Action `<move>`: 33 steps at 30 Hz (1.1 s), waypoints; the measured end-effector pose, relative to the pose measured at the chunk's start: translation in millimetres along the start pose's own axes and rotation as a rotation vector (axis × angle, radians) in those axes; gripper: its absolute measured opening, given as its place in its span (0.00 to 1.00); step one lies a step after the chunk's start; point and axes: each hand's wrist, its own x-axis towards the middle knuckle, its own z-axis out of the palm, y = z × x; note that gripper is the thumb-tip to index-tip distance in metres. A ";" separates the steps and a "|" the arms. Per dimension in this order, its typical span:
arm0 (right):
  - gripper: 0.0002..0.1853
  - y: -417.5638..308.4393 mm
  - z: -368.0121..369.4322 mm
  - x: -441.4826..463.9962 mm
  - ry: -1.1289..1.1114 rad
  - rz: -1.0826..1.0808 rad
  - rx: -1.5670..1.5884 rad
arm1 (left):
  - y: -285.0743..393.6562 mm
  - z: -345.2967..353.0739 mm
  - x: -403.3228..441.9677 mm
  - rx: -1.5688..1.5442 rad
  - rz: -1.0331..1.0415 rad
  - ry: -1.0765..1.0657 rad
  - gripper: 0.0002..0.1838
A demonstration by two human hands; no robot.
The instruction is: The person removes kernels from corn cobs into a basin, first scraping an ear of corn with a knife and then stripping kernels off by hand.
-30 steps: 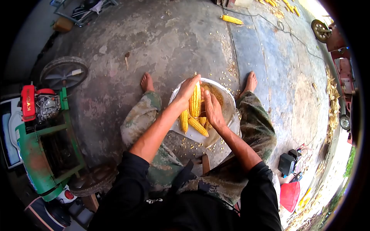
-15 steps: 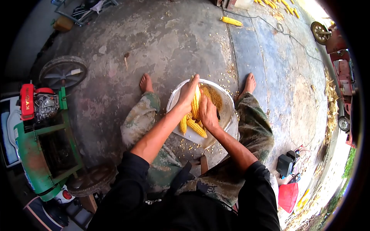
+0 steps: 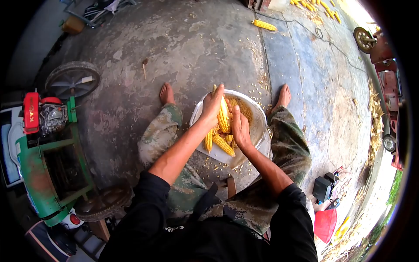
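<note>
My left hand (image 3: 212, 107) is wrapped round the upper part of a yellow ear of corn (image 3: 224, 118), held tilted over a white bucket (image 3: 194, 117). On the ear's right side, my right hand (image 3: 241, 131) has its thumb pointing up and its fingers curled against the ear, partly hidden. Below both hands, more ears of corn (image 3: 223, 145) lie in the bucket. Loose kernels (image 3: 247, 112) fill part of its far right side. The bucket stands on the floor between my bare feet.
Scattered kernels (image 3: 214, 167) lie round the bucket. A single ear (image 3: 264, 25) rests farther off near a cable (image 3: 321, 37). To the left stands a green machine (image 3: 41, 174) with a red engine (image 3: 31, 112). A black box (image 3: 322, 188) and red bag (image 3: 325, 225) are at right.
My right hand has shifted slightly up and right along the ear, its thumb now raised. More of the ear's lower end shows. My left hand keeps its hold.
</note>
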 end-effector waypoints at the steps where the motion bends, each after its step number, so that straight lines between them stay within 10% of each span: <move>1: 0.31 -1.5 3.0 -2.5 -0.003 0.000 -0.001 | 1.0 -0.7 0.6 -0.032 -0.002 0.017 0.20; 33: 0.36 -2.9 2.7 -0.7 -0.028 -0.111 -0.315 | -5.6 -4.2 6.1 0.208 0.233 0.069 0.24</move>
